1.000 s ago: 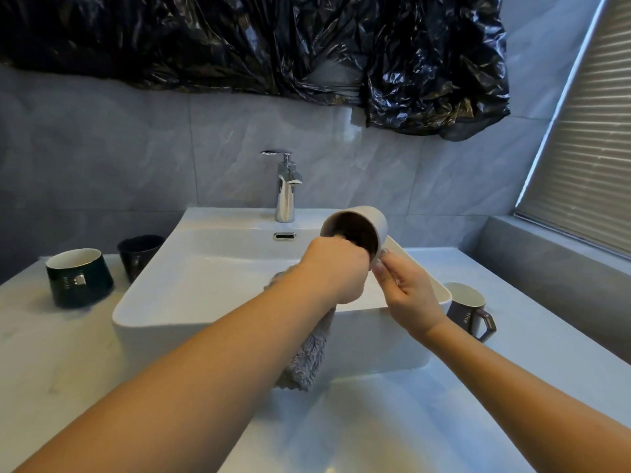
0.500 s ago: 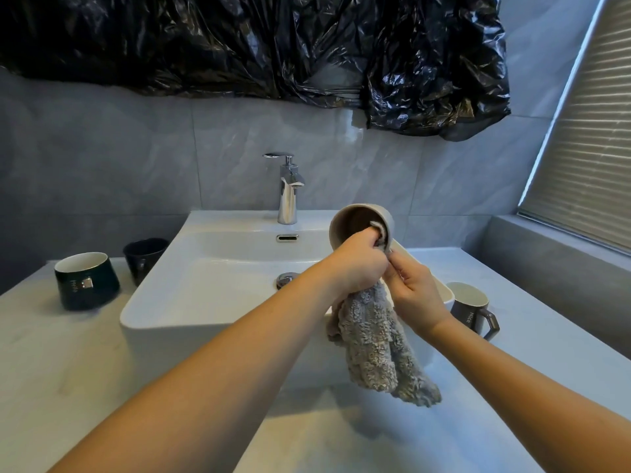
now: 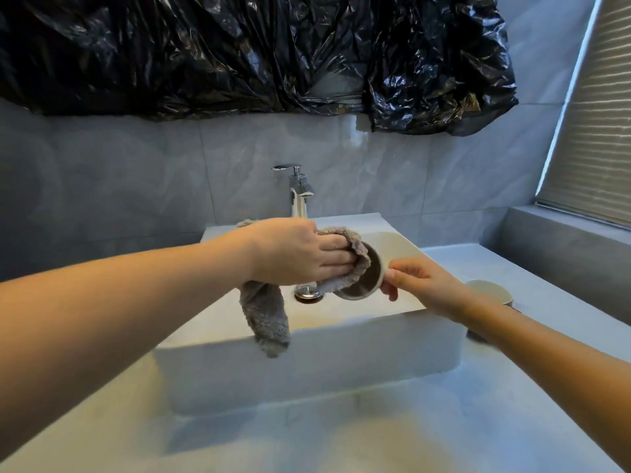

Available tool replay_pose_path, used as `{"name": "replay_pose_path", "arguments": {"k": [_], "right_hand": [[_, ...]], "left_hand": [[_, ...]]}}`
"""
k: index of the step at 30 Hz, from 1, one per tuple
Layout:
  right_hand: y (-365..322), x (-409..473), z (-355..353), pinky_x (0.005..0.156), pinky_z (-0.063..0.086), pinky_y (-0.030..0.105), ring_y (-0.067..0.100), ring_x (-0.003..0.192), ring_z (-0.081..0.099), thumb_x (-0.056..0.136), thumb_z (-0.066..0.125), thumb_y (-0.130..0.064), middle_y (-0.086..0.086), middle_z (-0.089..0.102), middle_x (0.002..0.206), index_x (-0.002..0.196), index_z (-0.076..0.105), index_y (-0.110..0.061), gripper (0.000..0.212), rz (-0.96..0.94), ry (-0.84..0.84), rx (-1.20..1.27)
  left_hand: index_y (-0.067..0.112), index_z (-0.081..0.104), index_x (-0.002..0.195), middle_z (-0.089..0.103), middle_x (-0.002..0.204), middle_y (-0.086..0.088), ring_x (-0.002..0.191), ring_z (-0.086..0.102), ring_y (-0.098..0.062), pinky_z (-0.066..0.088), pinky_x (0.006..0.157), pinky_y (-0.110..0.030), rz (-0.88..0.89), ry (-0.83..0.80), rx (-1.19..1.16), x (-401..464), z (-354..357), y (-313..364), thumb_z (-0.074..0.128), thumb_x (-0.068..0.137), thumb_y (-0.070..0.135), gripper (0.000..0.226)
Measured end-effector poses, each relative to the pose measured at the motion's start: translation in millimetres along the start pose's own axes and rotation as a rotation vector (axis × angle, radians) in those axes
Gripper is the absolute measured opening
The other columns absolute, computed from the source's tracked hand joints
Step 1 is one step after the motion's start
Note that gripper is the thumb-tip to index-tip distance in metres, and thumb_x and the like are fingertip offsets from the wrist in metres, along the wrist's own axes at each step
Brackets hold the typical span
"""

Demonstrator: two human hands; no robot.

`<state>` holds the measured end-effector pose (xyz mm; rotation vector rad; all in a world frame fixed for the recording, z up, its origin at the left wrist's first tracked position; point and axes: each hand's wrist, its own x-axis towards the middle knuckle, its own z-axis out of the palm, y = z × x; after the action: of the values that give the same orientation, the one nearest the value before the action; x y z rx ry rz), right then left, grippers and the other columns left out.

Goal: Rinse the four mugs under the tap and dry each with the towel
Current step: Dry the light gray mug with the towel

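Over the white sink (image 3: 307, 339), my right hand (image 3: 426, 285) pinches the right edge of a pale mug (image 3: 370, 274) lying on its side, its dark round face turned toward me. My left hand (image 3: 293, 254) holds the grey towel (image 3: 264, 322) and presses a fold of it against the mug's left side and rim. The rest of the towel hangs below my left wrist over the basin. A second pale mug (image 3: 491, 291) stands on the counter right of the sink, partly hidden by my right forearm. No other mugs show.
The chrome tap (image 3: 298, 196) stands behind my hands, with no water visible. The drain plug (image 3: 307, 293) sits just below the mug. Black plastic sheeting (image 3: 273, 52) covers the wall above. A grey ledge and a window blind (image 3: 597, 148) are at the right.
The mug has dropped lower over the basin and turned its dark face toward me. My left hand now lies across the towel on the mug. The two dark mugs at left have left the view.
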<state>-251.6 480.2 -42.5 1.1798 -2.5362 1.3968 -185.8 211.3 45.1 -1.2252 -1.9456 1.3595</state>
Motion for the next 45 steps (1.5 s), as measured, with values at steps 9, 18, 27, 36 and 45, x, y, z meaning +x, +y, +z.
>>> {"name": "replay_pose_path", "arguments": {"k": [9,18,27,36,45], "right_hand": [[-44.5,22.2,-19.0,0.059,0.041,0.019,0.014,0.053,0.046,0.085,0.051,-0.027,0.013,0.060,0.068,0.074,0.067,0.004,0.036,0.045,-0.277,0.017],[-53.6,26.1,-48.2,0.069,0.037,0.027,0.004,0.052,0.047,0.098,0.054,-0.028,0.019,0.058,0.073,0.077,0.065,0.002,0.038,0.144,-0.195,-0.180],[-45.0,16.4,-51.9,0.065,0.038,0.023,0.004,0.053,0.046,0.102,0.051,-0.022,0.015,0.061,0.075,0.088,0.067,0.005,0.035,0.181,-0.204,-0.272],[-53.6,19.1,-52.5,0.064,0.039,0.027,0.010,0.057,0.045,0.099,0.051,-0.032,0.009,0.062,0.073,0.083,0.067,-0.002,0.038,0.118,-0.152,-0.261],[-66.9,24.3,-56.4,0.057,0.034,0.019,0.000,0.052,0.041,0.102,0.050,-0.025,-0.012,0.046,0.057,0.068,0.055,-0.014,0.036,0.083,-0.135,-0.449]], "left_hand": [[0.013,0.034,0.143,0.031,0.154,-0.001,0.141,0.032,-0.019,0.047,0.084,-0.031,0.291,-0.273,0.189,40.5,-28.0,4.8,0.039,0.100,0.009,0.043],[0.020,0.056,0.112,0.047,0.122,0.006,0.098,0.046,-0.018,0.047,0.078,-0.031,-0.175,-0.454,-0.054,59.5,-35.5,0.8,0.044,0.100,0.012,0.019],[0.009,0.047,0.130,0.036,0.140,-0.009,0.130,0.037,-0.026,0.050,0.069,-0.039,-0.042,-0.320,0.224,54.7,-28.6,11.5,0.038,0.097,0.015,0.035],[0.020,0.053,0.130,0.049,0.138,0.000,0.125,0.049,-0.021,0.041,0.074,-0.032,-0.316,-0.428,-0.203,72.5,-35.2,4.8,0.045,0.100,0.016,0.031],[0.011,0.036,0.149,0.025,0.157,-0.012,0.141,0.029,-0.033,0.052,0.083,-0.056,-0.296,-0.538,-0.077,79.0,-47.7,16.5,0.044,0.102,0.020,0.049]]}}
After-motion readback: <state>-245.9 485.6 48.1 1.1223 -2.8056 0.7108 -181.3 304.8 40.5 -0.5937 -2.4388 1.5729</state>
